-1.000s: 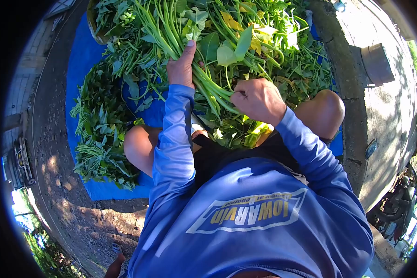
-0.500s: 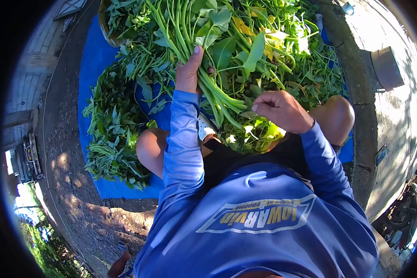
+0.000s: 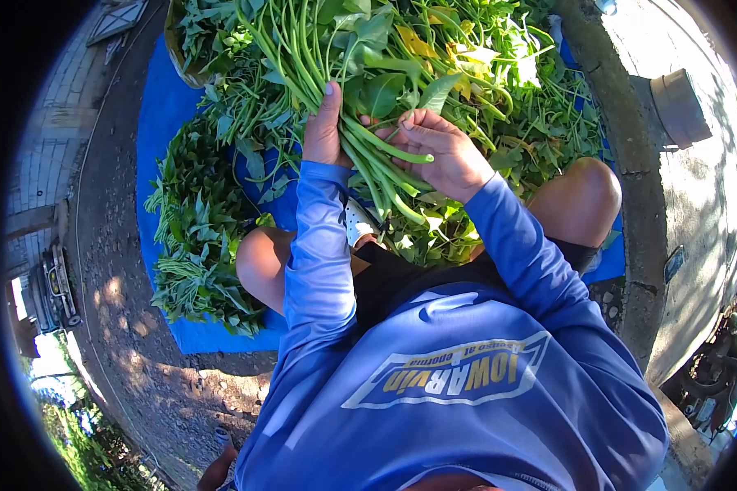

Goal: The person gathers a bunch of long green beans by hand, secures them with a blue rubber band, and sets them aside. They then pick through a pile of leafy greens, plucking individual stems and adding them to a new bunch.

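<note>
Over the blue tarp, left hand apparently grips green stems.

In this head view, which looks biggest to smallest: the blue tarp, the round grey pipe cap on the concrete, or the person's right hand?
1. blue tarp
2. right hand
3. pipe cap, though it lies farther away, so this is unsure.

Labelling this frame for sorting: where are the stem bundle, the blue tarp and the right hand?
stem bundle (image 3: 374,159), head view, on the thick stalks
blue tarp (image 3: 160,106), head view, bare left part
right hand (image 3: 444,154), head view, back of hand
</note>
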